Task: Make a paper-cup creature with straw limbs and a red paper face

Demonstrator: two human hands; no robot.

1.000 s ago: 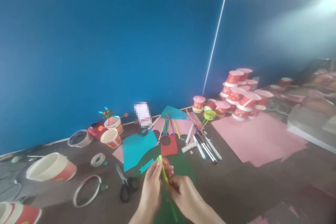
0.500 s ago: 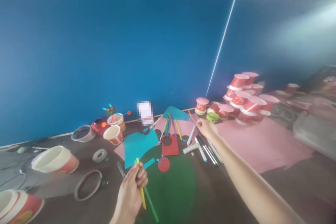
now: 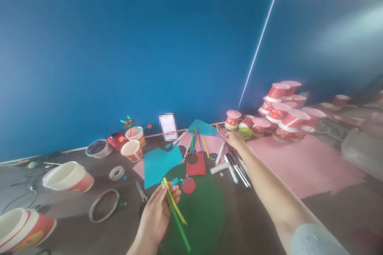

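Observation:
In my left hand, thumb and fingers pinch a thin green straw-like strip and a yellow one, both slanting down to the right. My right hand reaches forward, its fingers closed at several thin yellow and purple strips; its exact grip is partly hidden. Beneath my left hand lies a round green sheet. A red disc with small blue parts and a red square with a round cut-out lie just beyond. More coloured strips rest behind the square.
Scissors lie left of my left hand, near blue paper and a tape roll. Paper cups stand at left. Markers lie beside my right forearm. Pink paper and stacked, pink-topped cups are at right.
My left hand has moved slightly right, and its green and yellow strips now show along more of their length. My right hand stays by the far strips. The view has shifted a little.

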